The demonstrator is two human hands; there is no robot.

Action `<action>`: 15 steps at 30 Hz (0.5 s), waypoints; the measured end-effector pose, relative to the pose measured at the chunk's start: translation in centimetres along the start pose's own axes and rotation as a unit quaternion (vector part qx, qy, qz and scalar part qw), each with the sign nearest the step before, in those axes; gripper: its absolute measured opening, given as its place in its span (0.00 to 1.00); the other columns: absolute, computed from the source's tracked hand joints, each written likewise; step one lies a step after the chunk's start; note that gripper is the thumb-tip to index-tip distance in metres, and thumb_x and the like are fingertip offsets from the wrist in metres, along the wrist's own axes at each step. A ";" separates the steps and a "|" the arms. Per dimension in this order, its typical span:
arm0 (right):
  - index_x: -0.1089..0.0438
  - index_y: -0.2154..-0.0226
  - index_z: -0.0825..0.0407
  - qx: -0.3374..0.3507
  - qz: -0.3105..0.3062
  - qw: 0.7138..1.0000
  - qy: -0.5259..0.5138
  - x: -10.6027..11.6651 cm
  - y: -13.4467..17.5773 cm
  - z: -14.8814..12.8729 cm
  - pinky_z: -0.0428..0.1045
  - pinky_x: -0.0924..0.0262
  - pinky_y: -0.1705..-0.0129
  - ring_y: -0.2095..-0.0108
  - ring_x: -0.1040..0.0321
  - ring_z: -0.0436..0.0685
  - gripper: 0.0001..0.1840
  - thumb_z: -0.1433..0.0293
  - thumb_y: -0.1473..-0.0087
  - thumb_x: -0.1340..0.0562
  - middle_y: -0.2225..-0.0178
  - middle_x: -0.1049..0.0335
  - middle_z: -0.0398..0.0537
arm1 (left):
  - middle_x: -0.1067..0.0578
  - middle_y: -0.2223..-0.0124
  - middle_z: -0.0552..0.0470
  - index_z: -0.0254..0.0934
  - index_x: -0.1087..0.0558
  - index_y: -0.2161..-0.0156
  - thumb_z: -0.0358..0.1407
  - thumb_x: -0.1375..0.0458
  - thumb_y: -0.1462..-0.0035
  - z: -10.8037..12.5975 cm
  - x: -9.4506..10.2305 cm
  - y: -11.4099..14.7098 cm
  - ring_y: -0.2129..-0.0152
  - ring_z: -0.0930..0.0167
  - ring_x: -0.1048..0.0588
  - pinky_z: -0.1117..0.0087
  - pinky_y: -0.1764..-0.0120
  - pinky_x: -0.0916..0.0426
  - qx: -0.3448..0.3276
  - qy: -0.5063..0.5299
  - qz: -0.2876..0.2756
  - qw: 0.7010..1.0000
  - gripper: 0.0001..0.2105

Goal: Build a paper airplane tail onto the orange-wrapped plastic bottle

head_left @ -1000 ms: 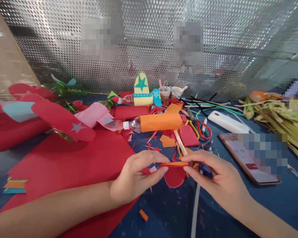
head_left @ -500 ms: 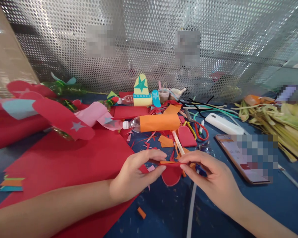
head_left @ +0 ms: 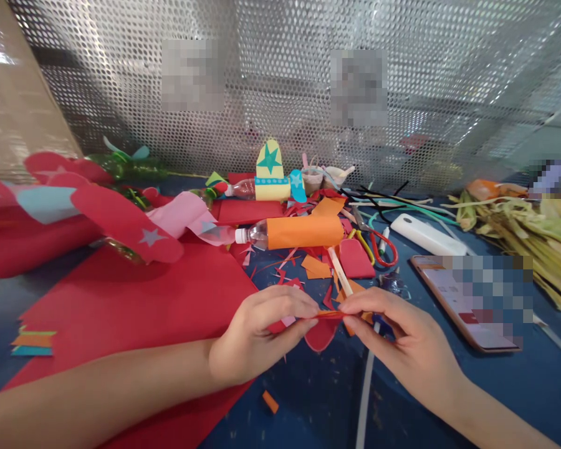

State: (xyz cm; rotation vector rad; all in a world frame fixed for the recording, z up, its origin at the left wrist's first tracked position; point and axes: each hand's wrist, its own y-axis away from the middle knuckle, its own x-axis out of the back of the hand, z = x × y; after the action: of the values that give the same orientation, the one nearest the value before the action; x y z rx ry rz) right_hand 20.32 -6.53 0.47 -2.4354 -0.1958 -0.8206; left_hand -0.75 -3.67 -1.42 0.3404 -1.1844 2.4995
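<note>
My left hand and my right hand meet near the middle, thumbs and fingertips pinching a thin strip of layered red and orange paper seen nearly edge-on. Directly below it shows a rounded red piece; whether it belongs to the held paper I cannot tell. A bottle wrapped in orange paper lies just beyond my hands, its white cap to the left. A pale stick slants down toward my right fingertips. Scraps of orange paper lie around there.
A big red sheet spreads under my left arm. Red-handled scissors, a white box cutter and a phone lie to the right. Decorated bottles, including one with a yellow star panel, stand before a perforated metal wall.
My left fingertips have come nearer to my right ones along the paper. The held strip looks flatter, and less of the rounded red piece shows. The whole view has shifted slightly.
</note>
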 end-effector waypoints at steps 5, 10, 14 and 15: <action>0.32 0.66 0.47 0.038 -0.014 0.999 -0.007 0.0 -0.2 -0.2 0.47 0.32 0.59 0.63 0.27 0.52 0.07 0.75 0.48 0.38 0.65 0.25 0.43 | 0.23 0.63 0.45 0.35 0.29 0.63 0.22 0.43 0.46 0.2 0.3 -0.1 0.65 0.69 0.23 0.68 0.60 0.25 -0.040 -0.037 -0.031 0.998 0.08; 0.32 0.66 0.48 0.104 -0.002 0.994 0.036 0.5 0.3 -0.6 0.49 0.31 0.62 0.65 0.27 0.53 0.10 0.79 0.48 0.39 0.66 0.26 0.46 | 0.22 0.60 0.42 0.36 0.30 0.57 0.22 0.44 0.46 0.4 1.2 -0.3 0.59 0.66 0.23 0.65 0.57 0.25 -0.127 -0.096 -0.073 0.985 0.12; 0.32 0.58 0.47 0.207 -0.018 0.969 0.132 1.6 1.4 -0.5 0.52 0.31 0.57 0.58 0.28 0.56 0.17 0.81 0.49 0.39 0.59 0.25 0.48 | 0.20 0.60 0.48 0.40 0.27 0.68 0.25 0.42 0.47 0.3 1.9 -0.5 0.56 0.63 0.24 0.66 0.59 0.23 -0.270 -0.174 -0.076 0.944 0.07; 0.32 0.56 0.48 0.231 -0.029 0.960 0.156 1.9 1.5 -0.5 0.52 0.32 0.55 0.56 0.29 0.56 0.18 0.80 0.49 0.39 0.58 0.25 0.48 | 0.20 0.62 0.50 0.41 0.27 0.72 0.25 0.42 0.47 0.3 1.9 -0.7 0.57 0.64 0.23 0.67 0.60 0.22 -0.299 -0.197 -0.068 0.931 0.08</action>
State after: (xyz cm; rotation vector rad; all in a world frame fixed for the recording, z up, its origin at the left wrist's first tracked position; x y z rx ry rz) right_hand 22.04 -8.07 1.23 -1.8479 -0.3010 -1.0416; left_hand -2.21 -3.13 -0.04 0.7390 -1.9252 1.8710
